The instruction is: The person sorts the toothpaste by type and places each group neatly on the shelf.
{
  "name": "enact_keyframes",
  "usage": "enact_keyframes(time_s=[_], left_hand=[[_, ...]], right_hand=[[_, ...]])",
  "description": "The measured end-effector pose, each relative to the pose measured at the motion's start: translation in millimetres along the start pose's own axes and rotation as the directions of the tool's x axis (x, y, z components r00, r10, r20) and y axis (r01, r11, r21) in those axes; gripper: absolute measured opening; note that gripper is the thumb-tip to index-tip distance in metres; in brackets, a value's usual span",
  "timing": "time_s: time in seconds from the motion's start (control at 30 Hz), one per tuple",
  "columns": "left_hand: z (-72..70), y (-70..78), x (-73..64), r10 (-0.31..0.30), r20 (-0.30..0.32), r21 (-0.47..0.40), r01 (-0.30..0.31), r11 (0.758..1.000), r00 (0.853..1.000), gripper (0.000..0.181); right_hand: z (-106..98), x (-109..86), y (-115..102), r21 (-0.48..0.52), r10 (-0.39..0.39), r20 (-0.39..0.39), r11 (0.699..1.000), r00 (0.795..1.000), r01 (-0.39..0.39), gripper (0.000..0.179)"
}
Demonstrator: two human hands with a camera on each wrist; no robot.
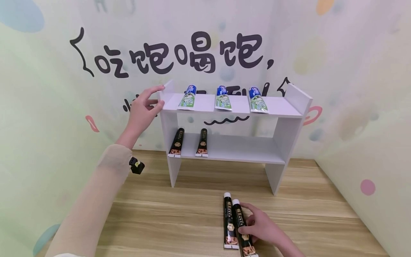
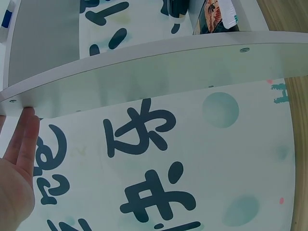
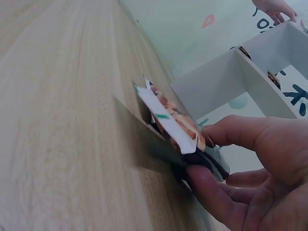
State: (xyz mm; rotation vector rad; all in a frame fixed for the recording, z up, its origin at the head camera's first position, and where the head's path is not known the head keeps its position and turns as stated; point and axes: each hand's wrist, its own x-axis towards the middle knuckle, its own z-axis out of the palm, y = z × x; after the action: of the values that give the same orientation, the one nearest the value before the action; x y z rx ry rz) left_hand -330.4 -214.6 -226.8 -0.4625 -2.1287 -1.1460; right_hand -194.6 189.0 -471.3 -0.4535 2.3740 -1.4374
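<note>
My right hand pinches a black toothpaste tube with a white cap, thumb on one side and fingers on the other. In the right wrist view the tube's flat white crimped end tilts up close over the wood surface. A second black tube lies right beside it on the left. My left hand touches the upper left side panel of a white two-tier shelf. In the left wrist view its fingers are straight, tips against the panel's outer face.
Three blue-and-green toothpaste tubes, including the middle one, lie spaced along the top tier. Two black tubes, one at the far left, lie on the lower tier's left part. The shelf stands on a wood-grain table against a printed wall.
</note>
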Motion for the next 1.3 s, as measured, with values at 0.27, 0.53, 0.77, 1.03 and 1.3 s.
enact_keyframes(time_s=[0.27, 0.53, 0.77, 1.03, 1.3], left_hand=[[-0.2, 0.1, 0.4, 0.001, 0.002, -0.003, -0.001, 1.000, 1.000, 0.043], [-0.5, 0.3, -0.2, -0.008, 0.009, -0.009, 0.008, 1.000, 1.000, 0.044], [-1.0, 0.9, -0.5, -0.004, 0.007, -0.007, 0.005, 1.000, 1.000, 0.044], [-2.0, 1.2, -1.2, 0.001, 0.007, 0.000, -0.001, 1.000, 1.000, 0.043], [-1.8, 0.3, -1.0, 0.002, 0.005, 0.007, -0.002, 1.000, 1.000, 0.043]], right_hand=[[-2.6, 1.3, -4.1, 0.011, -0.013, -0.014, 1.000, 1.000, 0.013, 0.088], [-7.2, 2.1, -14.1, 0.013, -0.028, -0.035, 1.000, 0.999, 0.028, 0.090], [-11.5, 3.0, -22.9, 0.010, -0.050, -0.045, 0.999, 0.998, 0.050, 0.087], [-19.1, 3.1, -37.2, 0.018, -0.058, -0.065, 0.998, 0.996, 0.059, 0.086], [-31.0, 1.8, -57.2, -0.023, -0.115, -0.083, 0.993, 0.990, 0.114, 0.086]])
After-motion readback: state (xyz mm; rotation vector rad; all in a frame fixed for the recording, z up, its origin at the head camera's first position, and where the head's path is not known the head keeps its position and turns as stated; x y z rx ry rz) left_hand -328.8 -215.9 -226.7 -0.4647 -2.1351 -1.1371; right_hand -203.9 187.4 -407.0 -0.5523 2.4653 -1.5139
